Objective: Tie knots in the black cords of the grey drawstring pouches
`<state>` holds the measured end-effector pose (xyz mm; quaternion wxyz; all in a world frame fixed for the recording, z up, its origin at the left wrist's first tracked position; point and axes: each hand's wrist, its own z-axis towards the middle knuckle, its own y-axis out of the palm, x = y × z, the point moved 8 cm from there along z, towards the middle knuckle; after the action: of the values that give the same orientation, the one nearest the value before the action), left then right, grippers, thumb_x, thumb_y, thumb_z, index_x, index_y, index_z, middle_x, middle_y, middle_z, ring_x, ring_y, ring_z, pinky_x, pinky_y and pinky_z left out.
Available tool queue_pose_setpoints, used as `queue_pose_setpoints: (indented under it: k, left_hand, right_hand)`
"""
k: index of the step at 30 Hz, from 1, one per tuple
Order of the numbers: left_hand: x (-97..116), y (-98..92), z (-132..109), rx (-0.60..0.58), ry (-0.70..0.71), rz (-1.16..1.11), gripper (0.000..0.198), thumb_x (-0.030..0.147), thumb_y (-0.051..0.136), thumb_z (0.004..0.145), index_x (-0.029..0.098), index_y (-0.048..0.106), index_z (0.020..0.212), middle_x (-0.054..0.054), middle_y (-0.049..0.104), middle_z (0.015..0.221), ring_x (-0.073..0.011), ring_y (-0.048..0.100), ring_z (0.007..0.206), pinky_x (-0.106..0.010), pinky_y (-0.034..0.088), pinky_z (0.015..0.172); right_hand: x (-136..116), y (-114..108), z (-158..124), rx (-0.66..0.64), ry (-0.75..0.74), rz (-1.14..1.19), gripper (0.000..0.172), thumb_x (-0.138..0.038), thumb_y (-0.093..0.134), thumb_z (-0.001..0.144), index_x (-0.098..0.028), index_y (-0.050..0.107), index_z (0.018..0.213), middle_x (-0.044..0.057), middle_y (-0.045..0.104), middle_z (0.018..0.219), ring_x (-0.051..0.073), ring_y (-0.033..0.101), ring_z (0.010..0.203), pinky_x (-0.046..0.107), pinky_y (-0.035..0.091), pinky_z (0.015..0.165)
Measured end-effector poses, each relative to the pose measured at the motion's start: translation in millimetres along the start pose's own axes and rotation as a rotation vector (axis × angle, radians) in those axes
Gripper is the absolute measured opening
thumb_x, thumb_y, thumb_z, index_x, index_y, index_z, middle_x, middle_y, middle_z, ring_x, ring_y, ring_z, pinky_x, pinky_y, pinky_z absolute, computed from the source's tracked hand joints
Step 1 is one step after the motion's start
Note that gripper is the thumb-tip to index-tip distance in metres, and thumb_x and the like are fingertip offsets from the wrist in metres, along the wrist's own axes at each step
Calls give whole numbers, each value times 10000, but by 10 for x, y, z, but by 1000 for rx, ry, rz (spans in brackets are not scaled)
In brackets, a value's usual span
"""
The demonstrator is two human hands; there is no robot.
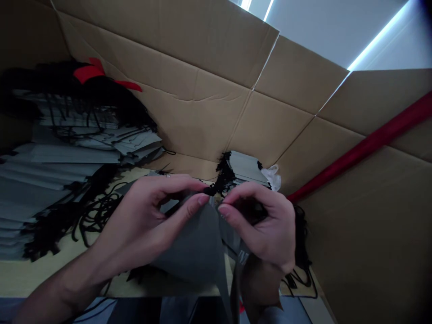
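Note:
A dark grey paper piece, folded or bag-like, hangs below both hands at the middle of the view. My left hand pinches a black cord at its top edge between thumb and forefinger. Just to the right, my right hand has its thumb and forefinger pressed together at the upper right edge of the grey piece. What lies between those right fingertips is too small to make out. Behind the hands, a small stack of grey pieces with black cords rests against the cardboard.
Large stacks of grey pieces with black cords fill the left side of the table. A black bundle with a red strip lies on top. Cardboard walls surround the back and right. A red band crosses at right, near white plastic.

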<state>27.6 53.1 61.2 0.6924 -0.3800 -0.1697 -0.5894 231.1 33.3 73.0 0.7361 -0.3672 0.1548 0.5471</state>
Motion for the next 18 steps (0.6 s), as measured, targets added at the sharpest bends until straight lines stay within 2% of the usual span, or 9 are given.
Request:
queue_pose_setpoints:
  k: [5,8,11,15,18]
  left_hand:
    - [83,74,-50,-27,167,132,121,214,757,1166,266,859,1207,28,928,1086,-134,879,930,-202,648,801]
    - [110,108,-82,-36,238,175,141,190,723,1192,270,822,1254,12,908,1149,-135,873,975,-211,661,856]
    - [128,131,-104,-45,287,220,156,166,712,1193,255,810,1276,-3,892,1155,-144,865,1006,-224,668,901]
    - [144,99,-122,-10,329,292,263,129,769,1169,255,767,1401,-10,890,1295,-136,874,1127,-211,675,1045]
    - [179,86,-166,-15,408,325,248,121,778,1157,263,763,1360,-7,899,1327,-142,896,1112,-219,704,1036]
  right_hand:
    - [-123,46,-58,108,-181,-124,223,-103,890,998,-278,847,1128,-13,890,1026,141,756,751,288,688,748]
    - [-132,94,-66,123,-204,-199,221,-104,854,1009,-283,826,1136,-10,875,1026,156,757,769,316,718,795]
    - [-94,97,-65,125,-172,-209,209,-106,836,978,-283,805,1084,-32,833,939,149,729,714,308,699,735]
    - [-32,59,-69,143,-118,-175,217,-88,834,941,-276,804,1045,-59,807,881,119,687,659,274,625,651]
    - [-23,41,-60,153,-97,-177,203,-95,846,913,-266,807,1014,-72,810,855,101,668,634,256,594,631]
